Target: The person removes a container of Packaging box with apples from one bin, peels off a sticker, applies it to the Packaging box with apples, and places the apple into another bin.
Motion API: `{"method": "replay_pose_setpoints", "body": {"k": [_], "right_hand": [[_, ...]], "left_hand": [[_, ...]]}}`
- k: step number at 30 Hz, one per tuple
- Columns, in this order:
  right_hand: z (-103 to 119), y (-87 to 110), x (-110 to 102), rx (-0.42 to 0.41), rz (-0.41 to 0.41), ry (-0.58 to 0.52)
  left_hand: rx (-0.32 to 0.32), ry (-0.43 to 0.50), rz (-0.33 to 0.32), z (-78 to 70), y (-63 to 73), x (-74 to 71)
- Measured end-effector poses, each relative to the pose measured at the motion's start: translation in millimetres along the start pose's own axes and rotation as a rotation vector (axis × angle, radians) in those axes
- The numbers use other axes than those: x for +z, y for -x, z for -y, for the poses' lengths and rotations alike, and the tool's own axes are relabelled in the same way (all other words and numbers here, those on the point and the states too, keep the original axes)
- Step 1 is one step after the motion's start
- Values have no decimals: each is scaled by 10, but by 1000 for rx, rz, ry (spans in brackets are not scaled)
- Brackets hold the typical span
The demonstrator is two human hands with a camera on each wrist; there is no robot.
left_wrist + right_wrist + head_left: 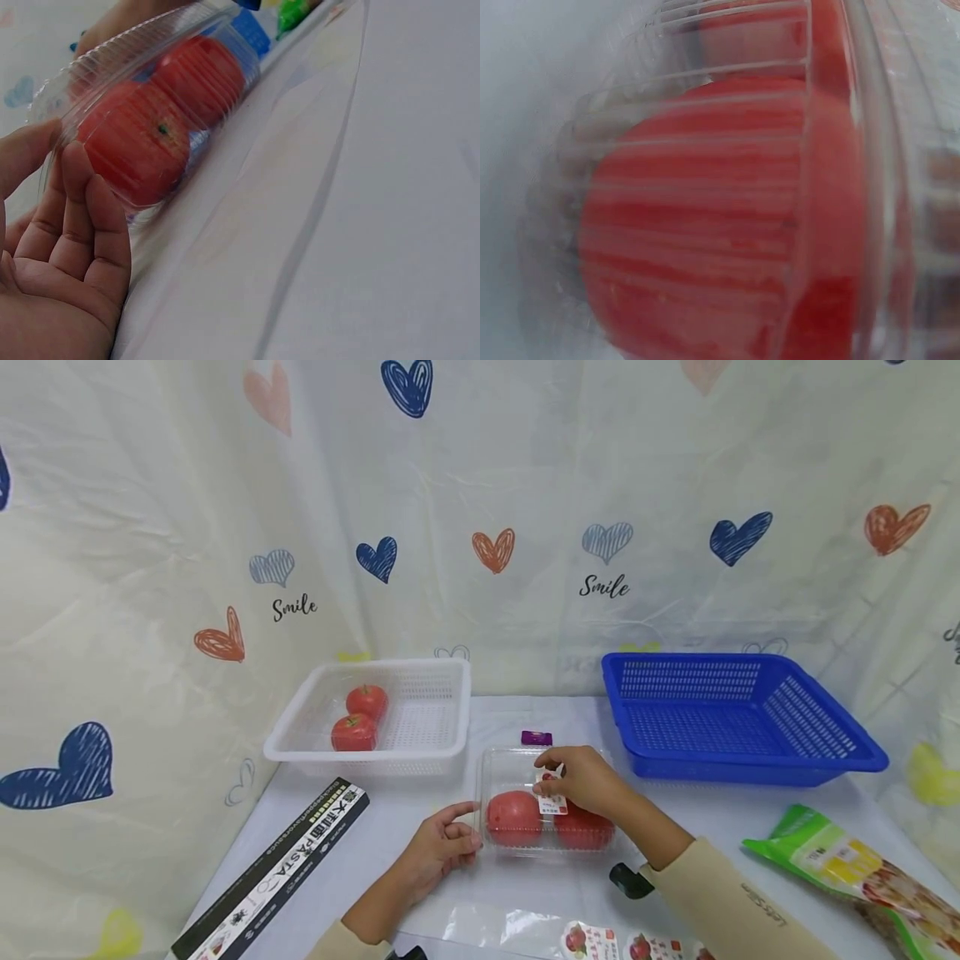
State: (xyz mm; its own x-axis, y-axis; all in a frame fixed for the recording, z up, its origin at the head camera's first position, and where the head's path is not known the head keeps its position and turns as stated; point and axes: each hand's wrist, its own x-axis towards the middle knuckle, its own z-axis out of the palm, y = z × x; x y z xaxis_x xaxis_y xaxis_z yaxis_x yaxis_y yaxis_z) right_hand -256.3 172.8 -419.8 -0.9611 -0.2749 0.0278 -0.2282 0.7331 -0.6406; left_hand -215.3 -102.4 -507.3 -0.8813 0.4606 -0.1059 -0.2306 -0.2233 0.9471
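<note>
Currently, a narrow white paper label with red printing (553,803) sits over the lid of a clear ribbed plastic box (504,767), at about its middle, above the gap between two round red fruits (514,818) that stand side by side, left and right, inside. The label's long axis runs far to near, its near end leaning slightly right. The right hand (581,778) enters from the right and is the nearer hand; its thumb lies across the label and its bent index finger is at the far end. Whether the label is pinched or merely pressed cannot be determined, nor whether its underside touches the lid. The left hand (442,843) is well apart from the label, at the box's left side; its thumb and index finger are nearly closed, pinching the clear rim. In my judgement, the governing relation is the label's tilt against the box's near edge, with the right hand controlling the angle and the left steadying the box.
</note>
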Motion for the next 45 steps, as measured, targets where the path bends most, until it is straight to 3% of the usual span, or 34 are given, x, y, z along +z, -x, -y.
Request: {"method": "replay_pose_setpoints", "body": {"k": [18,22,28,34,40,45], "right_hand": [[9,-36,3,41,-80,58],[-15,2,-47,94,-66,19],[-53,57,-123,68,-72,36],[-85,122,-199,41,-18,22],[-106,158,-255,-13,50,77],[-115,179,-251,8,90,72]], "left_hand": [[9,0,6,43,-15,-23],[4,3,5,53,-21,-18],[0,5,5,56,-26,-31],[12,-4,12,31,-24,-30],[7,-7,8,33,-24,-28],[11,-12,6,35,-10,-21]]}}
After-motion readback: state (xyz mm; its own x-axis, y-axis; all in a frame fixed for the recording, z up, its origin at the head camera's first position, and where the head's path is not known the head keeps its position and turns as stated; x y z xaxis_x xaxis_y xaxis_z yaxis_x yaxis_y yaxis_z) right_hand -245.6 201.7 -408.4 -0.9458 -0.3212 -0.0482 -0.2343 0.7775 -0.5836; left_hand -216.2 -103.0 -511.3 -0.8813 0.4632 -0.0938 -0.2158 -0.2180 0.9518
